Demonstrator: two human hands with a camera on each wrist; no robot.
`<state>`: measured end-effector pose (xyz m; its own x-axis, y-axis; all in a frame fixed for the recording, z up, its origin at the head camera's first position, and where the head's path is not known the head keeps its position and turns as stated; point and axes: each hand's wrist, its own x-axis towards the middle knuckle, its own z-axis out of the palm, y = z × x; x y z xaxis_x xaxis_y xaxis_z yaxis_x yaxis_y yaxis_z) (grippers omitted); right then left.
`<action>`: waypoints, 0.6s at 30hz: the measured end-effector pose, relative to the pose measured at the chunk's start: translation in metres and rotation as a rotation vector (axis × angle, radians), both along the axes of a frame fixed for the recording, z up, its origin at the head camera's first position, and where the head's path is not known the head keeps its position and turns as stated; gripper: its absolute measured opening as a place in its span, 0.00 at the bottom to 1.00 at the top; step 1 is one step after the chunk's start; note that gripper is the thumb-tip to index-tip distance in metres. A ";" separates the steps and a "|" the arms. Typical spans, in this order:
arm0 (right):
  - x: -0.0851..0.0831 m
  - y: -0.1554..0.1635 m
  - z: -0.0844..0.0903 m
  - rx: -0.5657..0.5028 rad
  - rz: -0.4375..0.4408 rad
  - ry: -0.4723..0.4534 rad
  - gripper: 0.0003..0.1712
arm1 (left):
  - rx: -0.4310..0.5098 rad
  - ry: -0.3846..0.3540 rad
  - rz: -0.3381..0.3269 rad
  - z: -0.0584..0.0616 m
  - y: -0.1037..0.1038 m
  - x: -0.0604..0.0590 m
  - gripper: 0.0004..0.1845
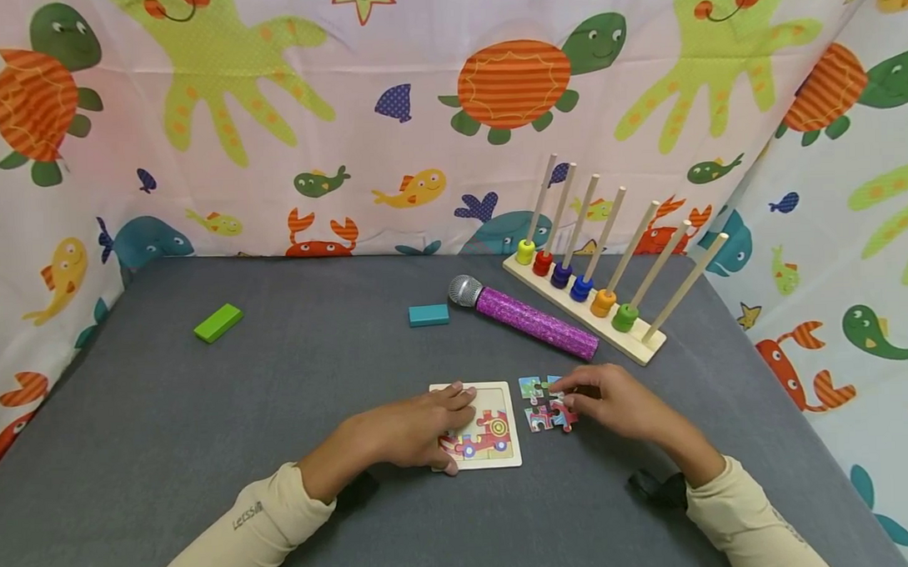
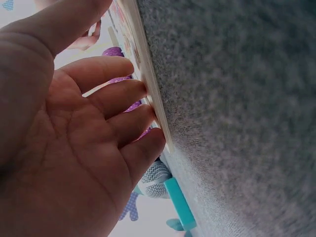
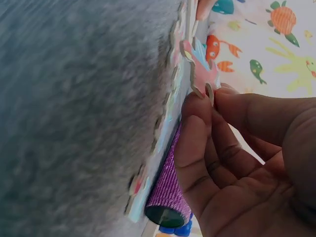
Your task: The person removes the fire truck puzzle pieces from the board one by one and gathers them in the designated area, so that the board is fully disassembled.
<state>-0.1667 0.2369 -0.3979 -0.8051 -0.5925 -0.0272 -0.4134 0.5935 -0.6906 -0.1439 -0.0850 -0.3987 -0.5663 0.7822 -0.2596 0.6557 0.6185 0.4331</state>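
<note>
Puzzle piece pinched at the near centre of the grey table; tray steadied by the other hand.

We find the right hand [image 1: 616,403] pinching one thin puzzle piece [image 3: 203,69] by its edge between thumb and fingertips, above the loose pieces [image 1: 546,404] lying just right of the puzzle tray [image 1: 504,436]. The left hand [image 1: 417,427] rests on the tray with straight fingers, gripping nothing. We judge the piece light, stiff and flat, best taken by its edge; the tabs look easy to bend. The table [image 1: 278,406] carries a grey felt-like cover, likely grippy. Further off lie a purple microphone [image 1: 534,318], a teal block [image 1: 428,315], a green block [image 1: 218,322] and a peg rack [image 1: 597,299]. Printed fabric walls close in three sides.
</note>
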 end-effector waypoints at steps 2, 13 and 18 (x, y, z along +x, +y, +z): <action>0.001 0.002 -0.002 0.004 0.002 -0.001 0.12 | 0.005 -0.002 -0.003 0.000 -0.001 0.000 0.38; 0.001 0.004 -0.012 0.034 -0.004 0.081 0.11 | 0.000 -0.020 0.010 -0.005 -0.003 0.000 0.37; 0.002 0.003 -0.008 0.038 -0.020 0.083 0.10 | 0.007 -0.008 0.006 -0.005 -0.002 0.000 0.37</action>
<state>-0.1652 0.2402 -0.4060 -0.8173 -0.5760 0.0180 -0.4562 0.6277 -0.6308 -0.1439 -0.0871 -0.4032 -0.5691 0.7805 -0.2588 0.6484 0.6195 0.4425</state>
